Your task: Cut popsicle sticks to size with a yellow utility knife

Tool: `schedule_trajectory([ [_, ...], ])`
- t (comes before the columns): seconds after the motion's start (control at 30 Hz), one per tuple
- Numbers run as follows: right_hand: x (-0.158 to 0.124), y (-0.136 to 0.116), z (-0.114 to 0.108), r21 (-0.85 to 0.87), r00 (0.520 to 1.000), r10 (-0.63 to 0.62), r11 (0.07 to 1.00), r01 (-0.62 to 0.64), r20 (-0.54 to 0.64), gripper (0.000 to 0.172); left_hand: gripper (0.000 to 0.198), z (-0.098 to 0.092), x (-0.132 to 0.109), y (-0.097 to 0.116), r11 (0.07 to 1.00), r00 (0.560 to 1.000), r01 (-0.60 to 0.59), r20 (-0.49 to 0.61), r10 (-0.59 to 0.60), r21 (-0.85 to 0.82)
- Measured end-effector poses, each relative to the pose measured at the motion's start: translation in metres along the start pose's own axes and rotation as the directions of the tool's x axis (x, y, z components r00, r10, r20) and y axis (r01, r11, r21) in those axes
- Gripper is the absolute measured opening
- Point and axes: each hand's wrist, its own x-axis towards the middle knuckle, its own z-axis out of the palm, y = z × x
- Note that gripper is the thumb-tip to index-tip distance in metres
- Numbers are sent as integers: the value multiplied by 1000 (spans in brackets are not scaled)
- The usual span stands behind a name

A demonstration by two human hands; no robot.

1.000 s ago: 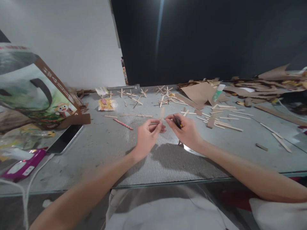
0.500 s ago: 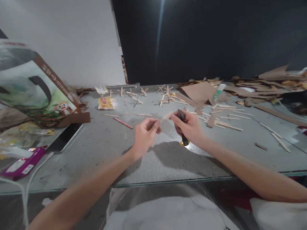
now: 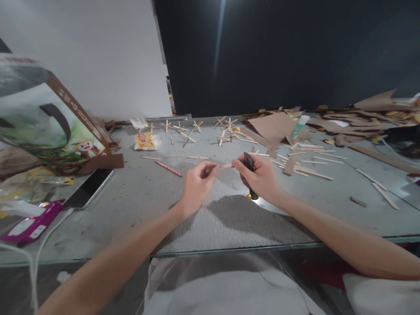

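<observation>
A short, flat wooden craft stick (image 3: 226, 166) spans the gap between my hands above the grey tabletop. My left hand (image 3: 199, 183) pinches its left end between thumb and fingers. The fingertips of my right hand (image 3: 262, 177) hold the other end. Tucked in that same right hand is a dark utility knife (image 3: 250, 164) with yellow parts, its angled tip pointing up and away; the fingers cover much of it. Beyond my hands stand several star-shaped pieces of crossed sticks (image 3: 223, 138). Loose wooden sticks (image 3: 305, 168) lie scattered to the right.
A phone (image 3: 88, 188), a purple device (image 3: 33, 225) with white cables and a large printed box (image 3: 49, 118) occupy the left. A red patterned stick (image 3: 168, 168) and a small yellow packet (image 3: 146, 141) lie nearer the middle. Cardboard (image 3: 272, 127) and a glue stick (image 3: 299, 127) are at back right.
The craft stick between my hands has turned slightly and now lies flatter, nearly level. Both hands stay almost in place, and the knife remains in my right hand.
</observation>
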Motion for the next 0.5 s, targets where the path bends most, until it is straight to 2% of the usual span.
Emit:
schedule_trajectory([
  [0.5,-1,1,1,-67,999,20,997,-22,-31,47,29,1,1,-2,1000,998,27,49,-27,1],
])
